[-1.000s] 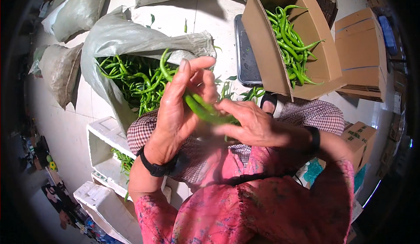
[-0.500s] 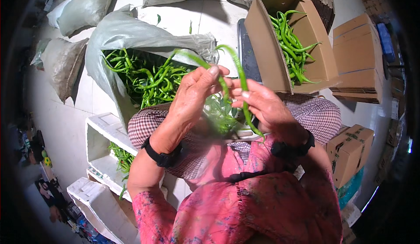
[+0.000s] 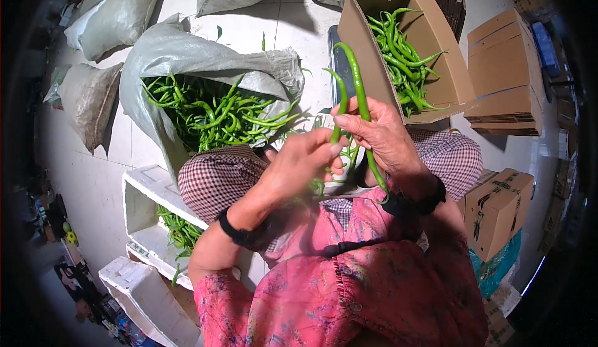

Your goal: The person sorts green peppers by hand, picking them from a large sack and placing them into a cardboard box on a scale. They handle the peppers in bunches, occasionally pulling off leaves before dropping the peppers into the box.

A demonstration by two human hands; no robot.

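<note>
A long green chili pepper (image 3: 356, 73) stands almost upright in my right hand (image 3: 387, 136), its lower end curving down past the palm. Beside it a thinner green chili pepper (image 3: 342, 92) runs between both hands. My right thumb lies against its middle. The curled fingers of my left hand (image 3: 305, 163), slightly blurred, close round its lower end. Beneath the hands, more green peppers in my lap area are partly hidden. An open pale sack (image 3: 149, 67) of green chili peppers (image 3: 218, 113) lies beyond my left hand. Past my right hand an open cardboard box (image 3: 445, 60) holds several chili peppers (image 3: 405, 54).
White foam boxes (image 3: 140, 188) stand at the left, one with peppers inside. Filled sacks (image 3: 90, 101) sit at far left and along the back. Flattened cardboard (image 3: 501, 67) is stacked at the right, above a closed carton (image 3: 498, 213). A dark flat platform (image 3: 336, 54) lies beside the open box.
Both peppers have come closer together and more upright. My right hand has risen, and its thumb now meets the thinner pepper. My left hand has moved lower, toward that pepper's lower end.
</note>
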